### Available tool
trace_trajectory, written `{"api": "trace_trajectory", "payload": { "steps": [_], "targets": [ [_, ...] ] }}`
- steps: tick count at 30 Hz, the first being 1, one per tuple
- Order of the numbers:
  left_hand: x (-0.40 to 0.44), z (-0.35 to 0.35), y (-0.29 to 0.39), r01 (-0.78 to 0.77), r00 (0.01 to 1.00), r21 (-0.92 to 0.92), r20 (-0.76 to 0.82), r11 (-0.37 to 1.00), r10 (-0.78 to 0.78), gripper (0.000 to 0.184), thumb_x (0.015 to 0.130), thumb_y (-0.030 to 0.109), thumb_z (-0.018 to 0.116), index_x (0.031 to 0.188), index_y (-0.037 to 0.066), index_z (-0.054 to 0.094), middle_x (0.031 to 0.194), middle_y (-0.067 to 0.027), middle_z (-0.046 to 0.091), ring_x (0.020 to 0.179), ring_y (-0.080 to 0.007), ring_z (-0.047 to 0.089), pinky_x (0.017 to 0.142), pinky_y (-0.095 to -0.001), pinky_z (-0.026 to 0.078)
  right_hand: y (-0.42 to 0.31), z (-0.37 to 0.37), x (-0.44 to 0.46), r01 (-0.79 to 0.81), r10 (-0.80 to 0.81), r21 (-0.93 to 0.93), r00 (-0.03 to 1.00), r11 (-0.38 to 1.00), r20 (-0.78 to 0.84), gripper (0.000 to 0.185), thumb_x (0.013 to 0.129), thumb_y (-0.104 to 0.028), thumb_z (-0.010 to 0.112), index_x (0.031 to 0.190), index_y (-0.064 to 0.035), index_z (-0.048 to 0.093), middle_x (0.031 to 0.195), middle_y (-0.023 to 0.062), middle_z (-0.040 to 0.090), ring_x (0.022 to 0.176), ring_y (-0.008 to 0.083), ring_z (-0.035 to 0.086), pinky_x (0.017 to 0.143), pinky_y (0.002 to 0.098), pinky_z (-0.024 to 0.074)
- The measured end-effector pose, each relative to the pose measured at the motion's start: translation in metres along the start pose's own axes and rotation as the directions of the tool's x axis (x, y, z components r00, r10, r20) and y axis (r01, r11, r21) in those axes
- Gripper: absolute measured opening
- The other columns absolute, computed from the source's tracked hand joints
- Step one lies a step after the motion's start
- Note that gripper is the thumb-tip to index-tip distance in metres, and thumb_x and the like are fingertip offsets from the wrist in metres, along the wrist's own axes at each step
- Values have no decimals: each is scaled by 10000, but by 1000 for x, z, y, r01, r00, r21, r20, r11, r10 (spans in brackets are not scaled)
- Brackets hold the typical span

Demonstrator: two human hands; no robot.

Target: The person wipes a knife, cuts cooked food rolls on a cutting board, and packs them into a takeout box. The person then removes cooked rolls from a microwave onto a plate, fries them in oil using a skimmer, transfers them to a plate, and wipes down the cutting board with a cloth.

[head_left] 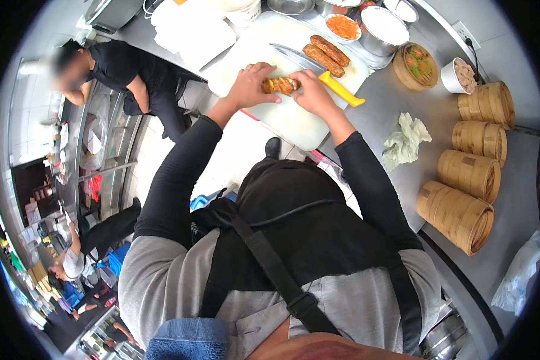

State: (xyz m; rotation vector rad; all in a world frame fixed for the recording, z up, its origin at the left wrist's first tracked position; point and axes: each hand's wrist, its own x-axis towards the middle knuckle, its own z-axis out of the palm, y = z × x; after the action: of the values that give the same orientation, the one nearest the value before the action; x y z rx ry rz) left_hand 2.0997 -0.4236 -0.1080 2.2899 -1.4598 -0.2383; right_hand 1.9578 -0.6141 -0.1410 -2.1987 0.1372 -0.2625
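A browned, glossy food roll [280, 86] lies on the white cutting board [309, 129]. My left hand [250, 87] grips its left end, with fingers over the top and the thumb along the near side. At the other end, the fingers of my right hand [312, 92] are closed on the roll. Two similar browned rolls [327, 55] rest side by side farther back on the board. Between them and my right hand lies a knife with a yellow handle [342, 90], its blade pointing up and left.
Bamboo steamers [456, 216] line the right side of the metal counter. A crumpled cloth-like pale green item [407, 141] lies nearer. Behind the board are a bowl of orange shreds [342, 27] and metal pots [385, 27]. A person in black [132, 75] sits to the left.
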Motion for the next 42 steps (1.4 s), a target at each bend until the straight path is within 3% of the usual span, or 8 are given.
{"api": "trace_trajectory", "payload": {
  "steps": [7,10,14,17,24,28,32,42],
  "targets": [
    [-11,-6,-32,117,969,-159,234,980,-78,818,694,194,847,1425,122,487,1201,-143,565,1175,-318,562,1008,-377,467,-14,5,16,-79,118,-240,981,968,154,866,696,-336,865,1421,-72,472,1354,174,478,1265,400,440,1052,455,405],
    [-2,-16,-10,127,974,-225,212,966,-79,733,723,143,818,1389,130,513,1188,-124,575,1134,-307,593,978,-383,487,-22,4,21,14,46,-244,970,970,238,755,750,-331,830,1408,-137,516,1306,173,491,1231,375,457,1052,446,397],
    [-9,-14,-12,76,985,-262,168,962,-32,667,745,123,794,1357,110,530,1196,-111,578,1118,-293,605,969,-394,490,-23,30,27,-122,110,-217,992,968,-69,530,800,-387,766,1267,-177,634,1212,133,547,1188,358,465,1016,452,414],
    [-16,-10,-27,20,999,-264,50,964,-7,641,736,143,789,1327,113,542,1178,-114,587,1088,-305,607,932,-391,502,-38,38,33,-218,237,-356,972,909,8,465,828,-384,738,1216,-142,656,1233,148,560,1200,361,465,1000,450,426],
    [-3,-13,-54,-55,980,-388,155,920,124,687,744,144,808,1369,82,532,1196,-125,571,1097,-307,600,947,-383,493,-31,21,11,-207,171,-290,975,935,-145,667,722,-370,847,1255,-53,603,1297,173,514,1222,391,469,1029,466,414],
    [16,-17,-62,-97,938,-385,272,918,214,520,745,155,797,1226,56,628,1155,-122,581,1023,-333,617,889,-398,500,-39,24,24,-139,166,-257,982,956,87,659,689,-247,870,1254,-62,587,1230,157,519,1159,385,497,996,454,433],
    [15,-24,-69,-98,948,-425,236,900,215,429,748,157,785,1138,41,647,1090,-125,588,949,-342,620,842,-409,507,-47,35,35,-190,199,-215,980,958,18,473,723,-106,808,1150,-65,611,1143,147,551,1081,377,532,951,456,449],
    [7,-134,-202,200,964,-197,-135,960,-229,454,755,161,790,1177,63,654,1039,-106,641,890,-298,665,780,-368,545,-85,101,270,295,-262,-250,952,922,157,390,750,-158,783,1106,-100,633,1114,106,589,1045,372,568,885,447,497]
  ]
}}
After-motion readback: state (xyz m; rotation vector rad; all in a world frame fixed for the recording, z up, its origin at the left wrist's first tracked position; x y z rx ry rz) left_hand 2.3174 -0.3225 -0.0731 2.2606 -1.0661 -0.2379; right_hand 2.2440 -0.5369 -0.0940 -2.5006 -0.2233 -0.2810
